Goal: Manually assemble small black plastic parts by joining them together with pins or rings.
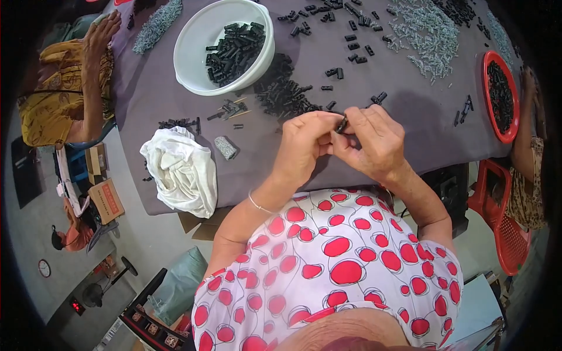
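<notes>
Both my hands meet over the near part of the grey-covered table. Between the fingertips is a small black plastic part [342,124]. My left hand [305,140] pinches it from the left, while the thumb and fingers of my right hand [373,138] close on it from the right. My fingers hide much of the part, so its exact kind is unclear. Just beyond my left hand spreads a heap of small black plastic pieces [285,93]. A few joined black parts [379,98] lie close past my right hand.
At the back left stands a white bowl [182,64] of black parts. A white cloth [181,169] and a grey speckled roll [225,148] lie left of me. Small metal springs [424,38] are piled at the back right, near a red tray [489,111]. People sit at both sides.
</notes>
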`<act>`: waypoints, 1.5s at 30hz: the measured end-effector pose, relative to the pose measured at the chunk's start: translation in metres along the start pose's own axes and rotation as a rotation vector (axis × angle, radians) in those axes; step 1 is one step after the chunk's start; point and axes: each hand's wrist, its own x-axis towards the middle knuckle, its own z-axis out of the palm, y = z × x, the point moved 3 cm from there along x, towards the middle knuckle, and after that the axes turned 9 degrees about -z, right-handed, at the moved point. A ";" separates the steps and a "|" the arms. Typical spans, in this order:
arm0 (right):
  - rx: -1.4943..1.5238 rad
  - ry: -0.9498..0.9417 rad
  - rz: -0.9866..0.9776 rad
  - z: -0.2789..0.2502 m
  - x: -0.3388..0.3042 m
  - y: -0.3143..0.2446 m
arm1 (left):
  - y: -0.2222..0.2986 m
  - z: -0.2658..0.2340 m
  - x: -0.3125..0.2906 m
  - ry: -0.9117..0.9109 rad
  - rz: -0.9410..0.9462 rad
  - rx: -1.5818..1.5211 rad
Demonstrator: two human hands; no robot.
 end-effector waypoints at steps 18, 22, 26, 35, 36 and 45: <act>0.172 -0.006 -0.008 -0.005 -0.013 -0.005 | -0.005 -0.005 -0.008 -0.202 -0.234 0.199; 0.198 -0.001 0.006 -0.005 -0.011 -0.007 | 0.000 -0.001 -0.011 -0.201 -0.215 0.234; 0.377 -0.080 0.041 -0.011 -0.005 -0.002 | 0.007 -0.004 -0.015 -0.218 -0.180 0.279; 0.234 0.035 0.466 -0.033 -0.023 0.065 | 0.133 -0.026 -0.032 0.716 0.882 1.246; 0.238 0.015 0.466 -0.033 -0.022 0.066 | 0.142 -0.036 -0.027 0.738 0.897 1.273; 0.266 -0.077 0.503 -0.040 -0.028 0.074 | 0.103 -0.010 -0.016 0.559 1.212 1.423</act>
